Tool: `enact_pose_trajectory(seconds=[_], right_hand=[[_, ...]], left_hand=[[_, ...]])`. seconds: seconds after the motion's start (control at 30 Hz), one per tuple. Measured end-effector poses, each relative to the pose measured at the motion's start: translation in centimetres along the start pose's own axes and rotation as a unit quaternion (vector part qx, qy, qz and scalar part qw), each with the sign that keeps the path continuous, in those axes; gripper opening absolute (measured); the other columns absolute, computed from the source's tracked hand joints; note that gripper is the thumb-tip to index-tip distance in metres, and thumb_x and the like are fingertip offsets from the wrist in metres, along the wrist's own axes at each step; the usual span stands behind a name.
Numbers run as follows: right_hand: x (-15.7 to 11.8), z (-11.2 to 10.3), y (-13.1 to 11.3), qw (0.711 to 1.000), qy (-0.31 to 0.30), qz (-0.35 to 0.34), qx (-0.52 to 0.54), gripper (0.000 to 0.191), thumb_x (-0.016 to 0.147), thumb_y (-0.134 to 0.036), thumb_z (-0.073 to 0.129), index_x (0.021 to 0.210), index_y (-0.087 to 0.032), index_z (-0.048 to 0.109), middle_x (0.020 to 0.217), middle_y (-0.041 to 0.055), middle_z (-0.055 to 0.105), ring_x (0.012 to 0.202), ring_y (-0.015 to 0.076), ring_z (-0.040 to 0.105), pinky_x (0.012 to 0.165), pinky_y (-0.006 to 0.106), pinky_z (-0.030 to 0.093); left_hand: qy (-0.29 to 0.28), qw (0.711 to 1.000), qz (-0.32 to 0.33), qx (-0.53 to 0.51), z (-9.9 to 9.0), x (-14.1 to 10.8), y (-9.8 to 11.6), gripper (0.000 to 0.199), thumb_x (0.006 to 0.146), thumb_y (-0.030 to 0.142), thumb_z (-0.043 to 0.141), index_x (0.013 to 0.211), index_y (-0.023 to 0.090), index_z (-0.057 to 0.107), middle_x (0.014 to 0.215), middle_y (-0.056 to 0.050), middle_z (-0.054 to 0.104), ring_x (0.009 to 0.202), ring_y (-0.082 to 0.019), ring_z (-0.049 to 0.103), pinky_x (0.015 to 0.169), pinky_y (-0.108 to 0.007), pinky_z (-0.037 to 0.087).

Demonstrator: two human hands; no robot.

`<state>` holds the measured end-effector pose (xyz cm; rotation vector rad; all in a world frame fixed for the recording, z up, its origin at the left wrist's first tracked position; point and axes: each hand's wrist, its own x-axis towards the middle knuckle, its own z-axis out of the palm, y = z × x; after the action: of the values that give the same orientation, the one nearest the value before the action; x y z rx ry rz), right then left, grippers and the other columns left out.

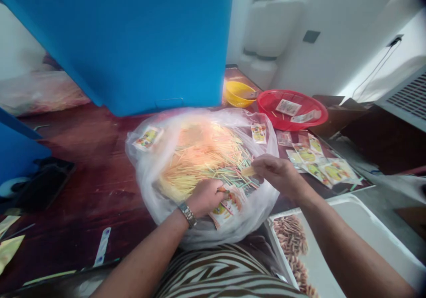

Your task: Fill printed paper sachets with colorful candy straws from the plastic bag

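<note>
A big clear plastic bag (146,191) lies open before me, full of thin sticks (199,156) in yellow, orange, green and pink. My left hand (204,197), with a metal watch at the wrist, is closed on the upper edge of a printed packet (229,209) at the bag's near side. Between the thumb and fingers of my right hand (276,171) is a small bundle of yellow sticks (248,171), held above the bag's right part. Two more printed packets lie on the bag, one at the left (148,137) and one at the right (258,133).
Behind the bag stands a large blue panel (149,45). A yellow basket (238,93) and a red basket (319,120) are at the back right, with several printed packets (333,171) in front. A white tray (359,209) holding small pinkish-brown pieces (291,236) sits at my lower right.
</note>
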<state>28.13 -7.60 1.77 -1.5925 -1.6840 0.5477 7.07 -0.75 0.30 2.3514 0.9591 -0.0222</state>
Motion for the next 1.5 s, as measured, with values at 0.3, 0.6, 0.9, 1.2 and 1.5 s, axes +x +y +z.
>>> enact_pose_trajectory(seconds=[0.3, 0.6, 0.9, 1.2, 1.5], right_hand=[[0.3, -1.5, -3.2, 0.979, -0.022, -0.117, -0.167, 0.021, 0.086, -0.014, 0.042, 0.085, -0.020, 0.062, 0.089, 0.0079, 0.062, 0.082, 0.0167, 0.060, 0.071, 0.027, 0.048], [-0.8, 3.3, -1.8, 0.982, -0.123, -0.111, -0.091, 0.022, 0.083, -0.008, 0.041, 0.074, -0.016, 0.060, 0.074, 0.0042, 0.057, 0.066, 0.0126, 0.054, 0.060, 0.024, 0.046], [-0.6, 1.4, -0.9, 0.986, 0.036, 0.003, 0.161, 0.008, 0.083, -0.024, 0.055, 0.083, -0.018, 0.061, 0.076, 0.0011, 0.061, 0.059, 0.0106, 0.059, 0.055, 0.024, 0.050], [-0.8, 2.4, -0.7, 0.990, 0.070, -0.117, -0.045, 0.016, 0.088, -0.015, 0.046, 0.084, -0.020, 0.062, 0.081, 0.0052, 0.064, 0.075, 0.0138, 0.061, 0.068, 0.026, 0.050], [0.5, 1.4, -3.8, 0.968, 0.138, -0.210, -0.005, 0.022, 0.085, -0.008, 0.048, 0.099, -0.021, 0.059, 0.089, 0.0062, 0.062, 0.084, 0.0151, 0.061, 0.072, 0.028, 0.052]], left_hand=[[0.082, 0.995, 0.027, 0.059, -1.5, 0.4, -0.2, 0.013, 0.081, 0.024, 0.053, 0.072, 0.018, 0.060, 0.081, -0.005, 0.063, 0.082, -0.019, 0.056, 0.074, -0.028, 0.039], [0.070, 0.994, -0.004, -0.082, -1.3, 0.8, -1.6, 0.019, 0.075, 0.024, 0.056, 0.058, 0.016, 0.053, 0.058, 0.003, 0.052, 0.060, -0.012, 0.047, 0.057, -0.024, 0.032], [0.092, 0.985, 0.012, -0.145, -2.9, 0.0, -1.3, 0.021, 0.078, 0.027, 0.050, 0.061, 0.018, 0.045, 0.056, 0.006, 0.043, 0.055, -0.009, 0.039, 0.053, -0.022, 0.027], [0.085, 0.978, 0.026, -0.186, -2.1, -0.5, -2.7, 0.031, 0.080, 0.034, 0.052, 0.055, 0.016, 0.046, 0.054, 0.006, 0.040, 0.053, -0.008, 0.038, 0.052, -0.021, 0.027], [0.064, 0.977, 0.124, -0.164, -2.5, -0.9, -2.4, 0.037, 0.091, 0.034, 0.041, 0.059, 0.016, 0.048, 0.059, 0.003, 0.046, 0.060, -0.010, 0.043, 0.058, -0.022, 0.032]])
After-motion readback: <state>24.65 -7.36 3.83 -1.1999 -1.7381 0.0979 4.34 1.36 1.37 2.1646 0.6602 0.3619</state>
